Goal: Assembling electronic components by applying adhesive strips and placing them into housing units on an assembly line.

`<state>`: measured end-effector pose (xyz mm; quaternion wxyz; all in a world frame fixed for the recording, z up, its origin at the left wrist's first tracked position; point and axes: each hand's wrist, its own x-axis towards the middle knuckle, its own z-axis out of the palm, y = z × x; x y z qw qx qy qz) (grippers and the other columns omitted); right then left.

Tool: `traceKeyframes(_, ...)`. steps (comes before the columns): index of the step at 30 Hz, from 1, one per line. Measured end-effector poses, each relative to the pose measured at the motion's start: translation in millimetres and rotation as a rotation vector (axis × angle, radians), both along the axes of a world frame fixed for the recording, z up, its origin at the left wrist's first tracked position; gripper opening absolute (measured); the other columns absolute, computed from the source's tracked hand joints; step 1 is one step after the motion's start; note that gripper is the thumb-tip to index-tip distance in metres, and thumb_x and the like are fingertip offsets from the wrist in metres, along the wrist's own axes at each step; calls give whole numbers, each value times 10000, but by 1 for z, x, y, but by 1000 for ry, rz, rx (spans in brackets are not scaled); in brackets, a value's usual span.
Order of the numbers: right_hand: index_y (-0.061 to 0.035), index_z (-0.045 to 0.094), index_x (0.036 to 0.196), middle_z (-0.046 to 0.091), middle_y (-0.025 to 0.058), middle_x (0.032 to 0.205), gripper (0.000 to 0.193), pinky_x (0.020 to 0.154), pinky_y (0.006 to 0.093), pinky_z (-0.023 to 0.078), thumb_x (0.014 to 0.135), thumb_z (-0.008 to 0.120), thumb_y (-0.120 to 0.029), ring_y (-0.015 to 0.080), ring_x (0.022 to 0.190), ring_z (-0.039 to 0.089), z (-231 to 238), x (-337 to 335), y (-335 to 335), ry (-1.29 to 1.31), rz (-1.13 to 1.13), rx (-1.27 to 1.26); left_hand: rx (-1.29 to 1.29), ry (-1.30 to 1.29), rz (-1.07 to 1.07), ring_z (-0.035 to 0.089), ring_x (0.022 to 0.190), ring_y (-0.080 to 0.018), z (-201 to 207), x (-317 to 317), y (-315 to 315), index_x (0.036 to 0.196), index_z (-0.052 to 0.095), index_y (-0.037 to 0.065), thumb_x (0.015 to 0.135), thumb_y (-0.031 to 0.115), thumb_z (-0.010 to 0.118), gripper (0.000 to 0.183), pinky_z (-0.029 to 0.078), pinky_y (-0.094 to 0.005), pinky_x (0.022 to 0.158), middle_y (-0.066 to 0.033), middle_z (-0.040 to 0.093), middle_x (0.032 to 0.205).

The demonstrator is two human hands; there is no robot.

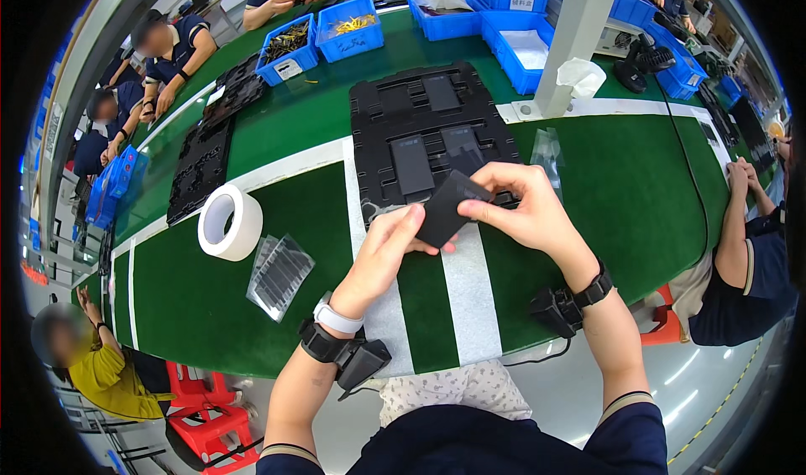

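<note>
Over the near end of the tray, both my hands hold a flat black battery, a thin slab tilted in the air. My left hand grips its lower left edge, thumb on top and fingers beneath. With thumb and forefinger, my right hand pinches its upper right corner. Just beyond lies a black moulded tray with recesses. Similar dark slabs sit in it, among them one battery at the near left. The tray's near edge is partly hidden by my hands.
A white tape roll and clear film strips lie left; more clear film lies right. Blue bins stand at the back, near a grey post. A black cable crosses the right side. Co-workers sit around the table.
</note>
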<state>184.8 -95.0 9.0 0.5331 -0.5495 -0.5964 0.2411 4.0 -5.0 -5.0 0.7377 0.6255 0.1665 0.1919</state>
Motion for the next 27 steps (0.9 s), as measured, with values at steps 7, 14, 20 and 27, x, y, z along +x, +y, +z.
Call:
traceKeyframes(7, -31, 542, 1138, 641, 34, 807, 424, 666, 218, 434, 740, 688, -30, 55, 686, 569, 4, -4, -2, 121, -16, -112, 195, 36, 12, 613, 694, -119, -2, 0, -1, 1083, 522, 8, 936, 257, 458, 296, 453, -207, 596, -75, 632, 854)
traceKeyframes(14, -59, 526, 1163, 632, 24, 696, 412, 588, 221, 430, 771, 654, -62, 63, 592, 544, -6, -3, 0, 55, 48, 29, 175, 42, 43, 629, 700, -135, 0, 0, -7, 1092, 517, 1, 933, 265, 464, 312, 460, -203, 574, -96, 640, 868)
traceKeyframes(20, -52, 445, 791, 606, 36, 637, 265, 582, 208, 420, 746, 706, -62, 52, 611, 558, -7, -6, 0, 263, -77, 48, 57, 29, 21, 622, 736, -124, 0, 1, -7, 1118, 523, 1, 928, 228, 477, 300, 479, -208, 612, -77, 638, 885)
traceKeyframes(27, -43, 446, 951, 605, 43, 692, 345, 609, 221, 435, 743, 717, -89, 63, 642, 562, -14, -2, 6, 350, -10, 13, 103, 89, -39, 532, 697, -56, -5, 2, -3, 1031, 598, -19, 858, 130, 599, 228, 464, -214, 633, -7, 607, 882)
